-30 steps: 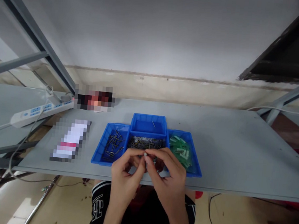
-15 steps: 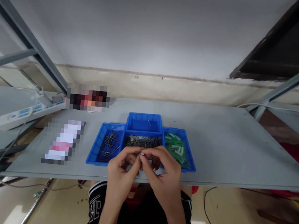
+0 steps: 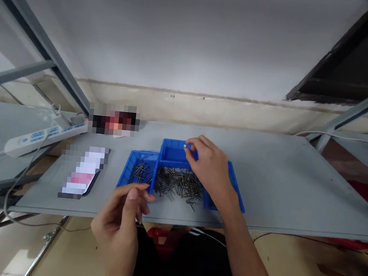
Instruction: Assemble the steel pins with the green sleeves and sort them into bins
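Beneath a pale wall point(image 3: 192, 47), at a gray desk point(image 3: 281, 177), a worker's right hand point(image 3: 208, 160) pinched a small pale piece point(image 3: 185, 146) between thumb and fingers over the far blue bin point(image 3: 172, 151), just beyond a heap of thin metal pins point(image 3: 181, 184). Nearer the front edge, the left hand point(image 3: 122, 214) hung loosely curled; whether its fingers held anything could not be told. For so small a piece, a light pinch with knuckles clear of the bin's rim seemed the surest hold.

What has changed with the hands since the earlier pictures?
The right hand moved forward to the back blue tray, a small pale piece at its fingertips. The left hand parted from it, drawing leftward and slightly back. That tray and the phone stayed put.
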A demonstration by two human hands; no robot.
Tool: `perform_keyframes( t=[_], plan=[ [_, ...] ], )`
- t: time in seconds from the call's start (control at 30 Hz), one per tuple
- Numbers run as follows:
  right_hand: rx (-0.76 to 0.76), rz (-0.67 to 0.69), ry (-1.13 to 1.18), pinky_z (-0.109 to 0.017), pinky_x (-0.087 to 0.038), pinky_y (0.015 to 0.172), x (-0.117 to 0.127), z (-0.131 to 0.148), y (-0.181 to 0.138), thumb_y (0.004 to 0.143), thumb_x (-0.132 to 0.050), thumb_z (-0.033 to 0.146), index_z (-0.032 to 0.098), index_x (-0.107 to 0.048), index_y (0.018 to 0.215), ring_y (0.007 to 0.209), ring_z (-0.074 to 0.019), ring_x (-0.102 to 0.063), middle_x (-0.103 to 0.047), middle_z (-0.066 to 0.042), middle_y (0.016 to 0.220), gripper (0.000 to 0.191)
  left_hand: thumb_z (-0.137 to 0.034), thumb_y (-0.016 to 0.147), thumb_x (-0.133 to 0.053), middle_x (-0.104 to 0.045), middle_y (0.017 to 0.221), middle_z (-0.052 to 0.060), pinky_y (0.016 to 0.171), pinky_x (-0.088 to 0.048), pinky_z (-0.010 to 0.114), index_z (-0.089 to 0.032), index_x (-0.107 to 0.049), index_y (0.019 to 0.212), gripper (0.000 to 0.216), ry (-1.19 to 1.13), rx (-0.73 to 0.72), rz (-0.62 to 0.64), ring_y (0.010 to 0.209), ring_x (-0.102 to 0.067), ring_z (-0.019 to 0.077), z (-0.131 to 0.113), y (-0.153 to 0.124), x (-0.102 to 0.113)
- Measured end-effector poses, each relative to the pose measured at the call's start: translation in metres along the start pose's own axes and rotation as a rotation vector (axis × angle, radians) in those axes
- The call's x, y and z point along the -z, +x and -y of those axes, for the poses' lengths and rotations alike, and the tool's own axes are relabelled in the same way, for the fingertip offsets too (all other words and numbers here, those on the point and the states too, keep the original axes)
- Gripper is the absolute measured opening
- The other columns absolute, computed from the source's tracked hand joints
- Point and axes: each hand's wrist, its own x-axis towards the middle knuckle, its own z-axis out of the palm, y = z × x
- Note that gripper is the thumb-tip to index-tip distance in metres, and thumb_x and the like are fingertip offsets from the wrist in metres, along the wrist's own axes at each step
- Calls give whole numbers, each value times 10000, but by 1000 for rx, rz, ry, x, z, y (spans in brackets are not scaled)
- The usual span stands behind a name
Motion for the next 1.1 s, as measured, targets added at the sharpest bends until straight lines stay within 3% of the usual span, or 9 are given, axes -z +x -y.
perform_keyframes(
  t=[0.17,0.27,0.37,0.47,0.63,1.1],
  plan=[
    [121,314,-53,-313,-459,705,-7,2,-23,1041,-696,146,216,-733,974,869,-202,-717,-754,-24,965,103,-410,1104,-677,-742,777,-22,603,-487,223,-233,-798,975,250,46,17,27,616,-590,97,3,2,0],
    [179,491,-5,-325,-533,866,-12,10,-42,1015,-737,136,222,-747,995,946,-218,-751,-794,-27,991,89,-417,1101,-678,-748,779,-18,563,-464,224,-234,-795,968,254,50,30,36,606,-592,99,4,2,-1],
    [213,575,-10,-376,-545,1050,-18,15,-50,1010,-758,141,208,-770,1102,1101,-255,-766,-825,-68,1135,115,-418,1101,-673,-742,765,-16,546,-462,227,-235,-797,969,257,43,27,51,593,-589,103,4,1,-1],
    [228,583,-15,-387,-558,1072,-23,17,-51,1013,-755,138,193,-778,1110,1142,-270,-765,-823,-84,1145,114,-413,1102,-667,-741,768,-12,532,-452,227,-234,-797,966,259,38,32,55,586,-583,101,4,1,-1],
    [262,584,-25,-389,-591,1003,-26,19,-50,1027,-715,107,185,-782,1030,1037,-261,-783,-819,-84,1054,102,-403,1099,-665,-720,728,-11,538,-459,225,-230,-808,980,254,14,44,71,608,-607,111,6,2,-2],
    [339,500,-88,-374,-597,897,-31,22,-55,1020,-668,38,165,-733,1046,1080,-279,-753,-777,-110,1135,145,-437,1092,-676,-722,721,-10,538,-461,208,-219,-804,980,276,-16,74,99,591,-588,107,11,2,-11]
  ],
)
